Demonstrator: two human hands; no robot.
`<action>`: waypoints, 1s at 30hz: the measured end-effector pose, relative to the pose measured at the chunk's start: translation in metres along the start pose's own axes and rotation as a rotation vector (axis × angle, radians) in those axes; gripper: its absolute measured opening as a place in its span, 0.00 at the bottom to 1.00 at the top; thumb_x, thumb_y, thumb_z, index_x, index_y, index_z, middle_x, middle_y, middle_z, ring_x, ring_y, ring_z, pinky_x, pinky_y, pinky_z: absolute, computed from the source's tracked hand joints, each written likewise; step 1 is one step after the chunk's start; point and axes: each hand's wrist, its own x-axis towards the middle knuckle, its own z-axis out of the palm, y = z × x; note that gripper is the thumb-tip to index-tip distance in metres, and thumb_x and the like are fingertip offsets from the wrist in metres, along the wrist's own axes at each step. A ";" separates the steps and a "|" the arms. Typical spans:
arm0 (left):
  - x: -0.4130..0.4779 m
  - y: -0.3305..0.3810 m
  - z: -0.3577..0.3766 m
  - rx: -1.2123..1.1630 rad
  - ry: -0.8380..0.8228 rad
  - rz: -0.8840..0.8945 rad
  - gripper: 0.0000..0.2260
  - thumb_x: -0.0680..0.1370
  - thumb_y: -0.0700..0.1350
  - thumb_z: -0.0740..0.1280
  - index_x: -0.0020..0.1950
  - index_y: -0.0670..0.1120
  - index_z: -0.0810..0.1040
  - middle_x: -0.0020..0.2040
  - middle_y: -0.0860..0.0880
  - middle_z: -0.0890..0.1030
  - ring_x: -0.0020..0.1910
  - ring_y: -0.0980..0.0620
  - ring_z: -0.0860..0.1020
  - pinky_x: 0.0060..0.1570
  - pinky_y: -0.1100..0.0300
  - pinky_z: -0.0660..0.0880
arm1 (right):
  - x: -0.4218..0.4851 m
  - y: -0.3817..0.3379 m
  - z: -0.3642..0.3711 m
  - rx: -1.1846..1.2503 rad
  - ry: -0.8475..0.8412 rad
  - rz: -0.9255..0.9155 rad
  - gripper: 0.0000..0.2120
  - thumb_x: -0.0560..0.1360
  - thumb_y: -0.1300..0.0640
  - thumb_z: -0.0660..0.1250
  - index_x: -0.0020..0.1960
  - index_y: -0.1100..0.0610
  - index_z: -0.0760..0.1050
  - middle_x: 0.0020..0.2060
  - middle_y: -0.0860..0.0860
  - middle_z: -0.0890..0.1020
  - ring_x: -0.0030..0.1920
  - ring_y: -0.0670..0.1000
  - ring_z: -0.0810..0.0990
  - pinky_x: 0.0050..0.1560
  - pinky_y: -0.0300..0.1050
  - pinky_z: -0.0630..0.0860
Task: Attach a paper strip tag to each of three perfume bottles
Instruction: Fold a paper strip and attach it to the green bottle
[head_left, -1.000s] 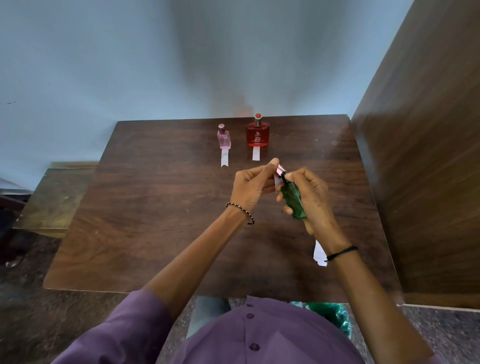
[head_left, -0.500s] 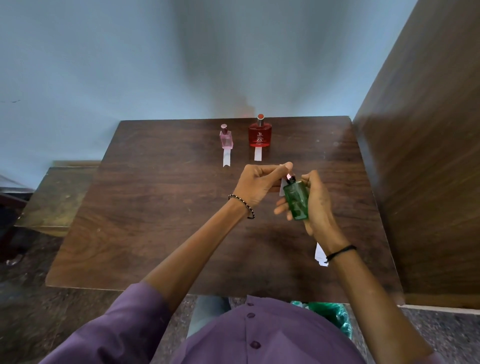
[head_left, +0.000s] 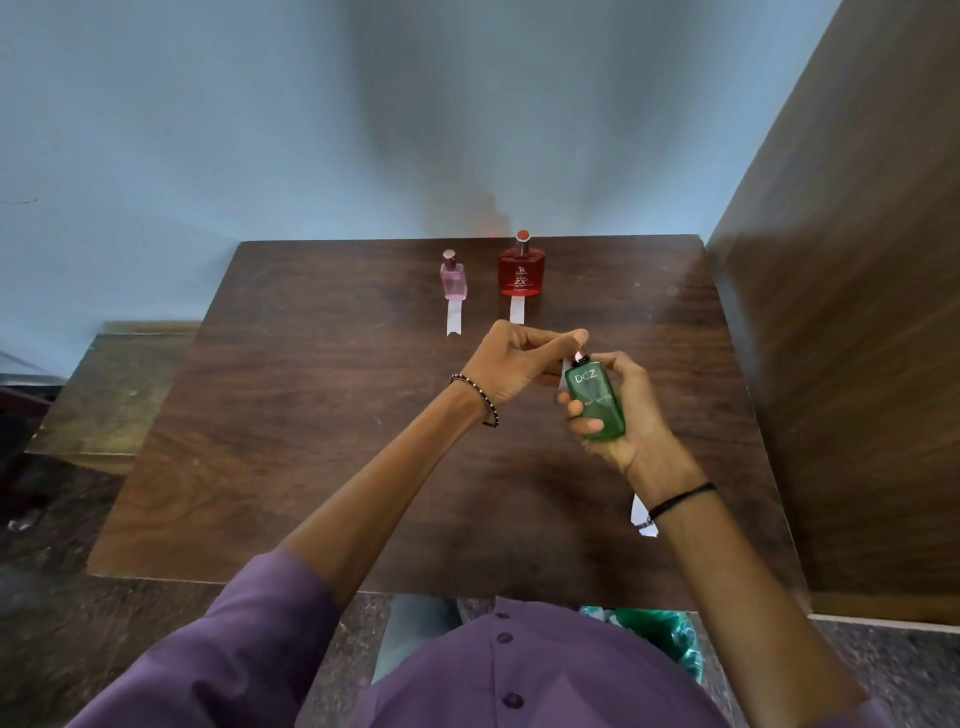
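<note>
Green bottle (head_left: 596, 402) held upright above the tabletop (head_left: 311, 441), clamped in the right hand (head_left: 631, 415), fingers wrapped round its body, label facing the camera. Left hand (head_left: 519, 361) pinched shut on a white paper strip (head_left: 565, 375) right at the bottle's neck; the strip hangs down the bottle's left side, partly hidden behind the fingers.

Beyond the green bottle, near the tabletop's far edge: pink bottle (head_left: 453, 278) and red bottle (head_left: 521, 270), side by side, each with a white strip trailing toward the camera. Looks like two are tagged, the third in hand.

A spare paper scrap (head_left: 643, 517) lies nearer than the green bottle, by the right wrist.

Risks, judged from here:
- Strip is thin; a hard tug at the neck could tear it.
- Pinch is small and at the very top; a slip lets the strip slide off before it is fixed.
- Bottle is smooth; twisting at the neck could turn it in the right hand's grip.
- Cannot tell whether the strip is looped round the neck or just laid against it.
</note>
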 end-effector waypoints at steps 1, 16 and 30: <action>0.001 -0.001 -0.003 0.025 -0.008 -0.009 0.15 0.79 0.48 0.70 0.52 0.34 0.85 0.47 0.38 0.86 0.47 0.44 0.86 0.50 0.56 0.83 | 0.000 0.000 0.000 0.011 -0.011 0.006 0.23 0.79 0.46 0.57 0.42 0.65 0.76 0.29 0.58 0.77 0.21 0.50 0.74 0.15 0.33 0.63; -0.007 -0.005 -0.007 0.034 -0.109 -0.001 0.15 0.81 0.46 0.68 0.53 0.34 0.84 0.49 0.39 0.86 0.46 0.49 0.86 0.49 0.60 0.82 | -0.019 0.024 -0.003 -0.400 0.291 -0.477 0.23 0.84 0.47 0.57 0.50 0.68 0.75 0.26 0.58 0.79 0.18 0.49 0.69 0.16 0.34 0.57; 0.015 -0.015 -0.008 0.055 -0.047 -0.069 0.16 0.80 0.50 0.68 0.52 0.37 0.85 0.47 0.38 0.86 0.46 0.48 0.86 0.47 0.59 0.83 | 0.005 0.006 -0.013 -0.419 0.074 -0.383 0.32 0.80 0.34 0.58 0.53 0.65 0.77 0.31 0.59 0.80 0.20 0.50 0.72 0.16 0.34 0.61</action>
